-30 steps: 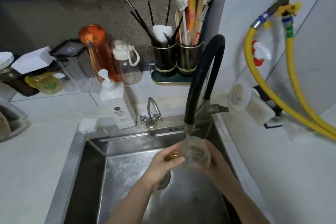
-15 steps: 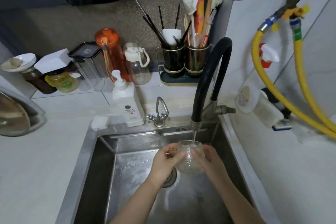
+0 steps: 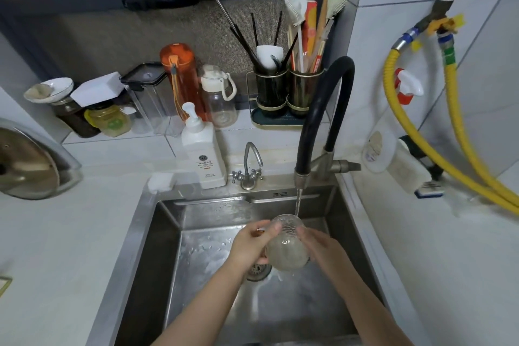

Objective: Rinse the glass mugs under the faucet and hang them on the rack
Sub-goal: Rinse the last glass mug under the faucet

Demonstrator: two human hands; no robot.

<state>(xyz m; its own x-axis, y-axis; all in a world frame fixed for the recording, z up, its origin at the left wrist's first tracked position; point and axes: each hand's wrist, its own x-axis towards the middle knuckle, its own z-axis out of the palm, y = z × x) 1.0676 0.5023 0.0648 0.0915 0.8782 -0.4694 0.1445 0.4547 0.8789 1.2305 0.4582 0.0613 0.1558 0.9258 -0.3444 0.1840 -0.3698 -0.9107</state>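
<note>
A clear textured glass mug point(image 3: 286, 244) is held over the steel sink point(image 3: 168, 233), its mouth up under a thin stream of water from the black gooseneck faucet point(image 3: 317, 115). My left hand point(image 3: 250, 244) grips the mug's left side, where a gold-coloured handle peeks out between the fingers. My right hand point(image 3: 320, 241) clasps its right side. Water runs off the mug's base toward the drain point(image 3: 258, 271). No rack for mugs is in view.
A small second tap point(image 3: 248, 168) and a white pump bottle point(image 3: 202, 154) stand behind the sink. Bottles, jars and a utensil caddy point(image 3: 286, 93) line the ledge. Yellow hoses point(image 3: 415, 143) hang on the right wall. A pot lid point(image 3: 28, 166) rests at left.
The mug has been turned from tilted toward me to mouth-up under the stream, and both hands have shifted slightly lower in the sink. The camera view has drifted back and to the left.
</note>
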